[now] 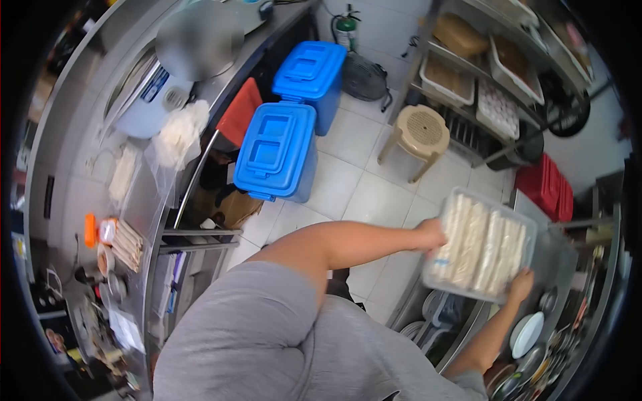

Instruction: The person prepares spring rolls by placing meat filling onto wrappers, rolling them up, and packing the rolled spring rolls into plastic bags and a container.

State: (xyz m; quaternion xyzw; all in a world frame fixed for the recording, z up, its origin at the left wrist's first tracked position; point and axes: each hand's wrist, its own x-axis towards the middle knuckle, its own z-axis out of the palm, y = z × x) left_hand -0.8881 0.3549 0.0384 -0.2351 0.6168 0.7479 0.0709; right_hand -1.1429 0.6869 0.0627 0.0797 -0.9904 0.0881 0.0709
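A clear plastic container (528,230) is held out to the right, over the edge of a steel counter. Inside lie several long, pale rolls (473,244) in clear plastic wrap; what they are made of I cannot tell. My left hand (431,235) is closed on the container's left side. Near its lower right corner, my right hand (520,285) grips the rim. The container is tilted toward me, so its contents show from above.
Two blue lidded bins (277,150) stand on the tiled floor beside a beige stool (422,130). A shelf rack with trays (447,80) is at the upper right, above red crates (545,187). The left counter (150,200) carries a plastic bag (180,134). Right of me lies a white plate (527,334).
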